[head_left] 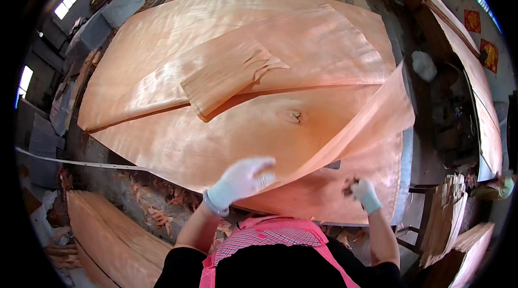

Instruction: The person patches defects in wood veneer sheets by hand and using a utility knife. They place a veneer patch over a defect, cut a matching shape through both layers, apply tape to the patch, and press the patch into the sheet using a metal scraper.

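Note:
A wide sheet of thin wood veneer lies before me, its right part lifted into a curled flap. My left hand, in a white glove, is over the sheet's near edge with its fingers apart. Right of it, my right hand wears a pale glove with dark fingertips. Its fingers look spread above the lower veneer sheet, near the flap; I make out nothing in them. A smaller folded veneer piece with a torn end lies on another large sheet farther back.
Stacked veneer stands at the lower left, with scraps on the floor. A white strip runs in from the left. Rough wood pieces stand at the right, where a person's sleeve shows. Long panels line the right side.

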{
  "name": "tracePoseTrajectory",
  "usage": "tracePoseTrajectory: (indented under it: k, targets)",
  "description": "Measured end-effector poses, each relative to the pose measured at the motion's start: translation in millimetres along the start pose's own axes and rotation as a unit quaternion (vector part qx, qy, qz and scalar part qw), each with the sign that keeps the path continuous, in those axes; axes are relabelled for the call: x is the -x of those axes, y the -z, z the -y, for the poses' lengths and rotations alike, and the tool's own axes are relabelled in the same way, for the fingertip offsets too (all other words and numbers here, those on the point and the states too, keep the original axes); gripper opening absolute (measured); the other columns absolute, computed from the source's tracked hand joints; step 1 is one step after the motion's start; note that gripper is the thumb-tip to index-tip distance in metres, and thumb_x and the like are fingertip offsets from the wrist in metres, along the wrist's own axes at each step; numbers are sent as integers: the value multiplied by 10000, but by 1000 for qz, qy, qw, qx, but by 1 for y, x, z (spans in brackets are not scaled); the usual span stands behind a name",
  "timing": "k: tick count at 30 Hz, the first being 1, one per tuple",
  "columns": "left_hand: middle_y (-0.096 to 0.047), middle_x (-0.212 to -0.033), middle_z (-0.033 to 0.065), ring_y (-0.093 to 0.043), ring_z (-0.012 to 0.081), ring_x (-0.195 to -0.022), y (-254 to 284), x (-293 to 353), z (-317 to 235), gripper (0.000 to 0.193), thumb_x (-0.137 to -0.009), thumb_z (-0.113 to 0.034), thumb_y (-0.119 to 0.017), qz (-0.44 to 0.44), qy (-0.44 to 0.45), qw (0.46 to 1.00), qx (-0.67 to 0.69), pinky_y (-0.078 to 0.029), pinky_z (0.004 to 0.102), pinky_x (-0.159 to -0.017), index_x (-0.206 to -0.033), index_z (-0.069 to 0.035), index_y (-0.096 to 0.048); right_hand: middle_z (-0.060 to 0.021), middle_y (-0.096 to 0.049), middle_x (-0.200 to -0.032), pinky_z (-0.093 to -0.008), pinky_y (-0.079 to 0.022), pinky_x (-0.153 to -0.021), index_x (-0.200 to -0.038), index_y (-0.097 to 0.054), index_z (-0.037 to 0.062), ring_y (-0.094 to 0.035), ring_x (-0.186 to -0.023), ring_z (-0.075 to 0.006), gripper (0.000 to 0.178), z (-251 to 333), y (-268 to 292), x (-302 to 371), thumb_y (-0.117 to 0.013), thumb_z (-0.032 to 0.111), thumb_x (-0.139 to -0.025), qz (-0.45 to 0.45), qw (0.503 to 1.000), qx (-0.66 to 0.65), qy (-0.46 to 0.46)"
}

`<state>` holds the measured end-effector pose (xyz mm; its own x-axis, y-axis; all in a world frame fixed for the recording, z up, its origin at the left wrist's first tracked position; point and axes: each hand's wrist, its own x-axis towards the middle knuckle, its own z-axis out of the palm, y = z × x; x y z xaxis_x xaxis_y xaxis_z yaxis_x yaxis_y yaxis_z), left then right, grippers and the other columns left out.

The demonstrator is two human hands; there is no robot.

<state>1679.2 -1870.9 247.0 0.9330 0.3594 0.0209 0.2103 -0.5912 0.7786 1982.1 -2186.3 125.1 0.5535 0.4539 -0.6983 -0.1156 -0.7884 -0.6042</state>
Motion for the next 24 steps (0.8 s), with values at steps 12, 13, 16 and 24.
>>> tracePoseTrajectory:
  k: [12,13,16,24]
  targets:
    - [-659,-1203,111,-563,270,-1212,77,-160,177,382,-869,-296,-703,-170,228,824,-489,-298,476,-1162,-1201,-112,-657,-51,-718,-724,-282,-486,-560,-1129,-760,109,-569,-583,-86,360,40,-24,166,-586,398,-1006,211,969,125,-20]
    - [-688,-1139,85,-592,248,-1172,84,-163,175,311,-873,-273,-693,-109,260,842,-460,-300,470,-1162,-1144,-121,-686,-48,-719,-726,-276,-489,-555,-1149,-752,100,-579,-585,-81,361,39,-23,168,-577,385,-1014,204,974,99,0]
    - [-707,-990,36,-641,220,-1051,78,-132,163,155,-871,-199,-673,-321,-22,842,-432,-328,471,-1146,-1000,-126,-716,-56,-719,-725,-249,-498,-526,-1208,-712,43,-632,-605,-79,328,68,-23,169,-571,282,-1035,175,984,12,38]
    - [-704,-1009,55,-646,241,-1038,23,-59,108,184,-796,-111,-704,-166,-121,937,-284,-458,452,-1022,-980,-111,-717,-71,-716,-737,-262,-518,-564,-1166,-694,-28,-669,-648,-90,298,180,-27,78,-583,207,-1020,-42,971,-46,230]
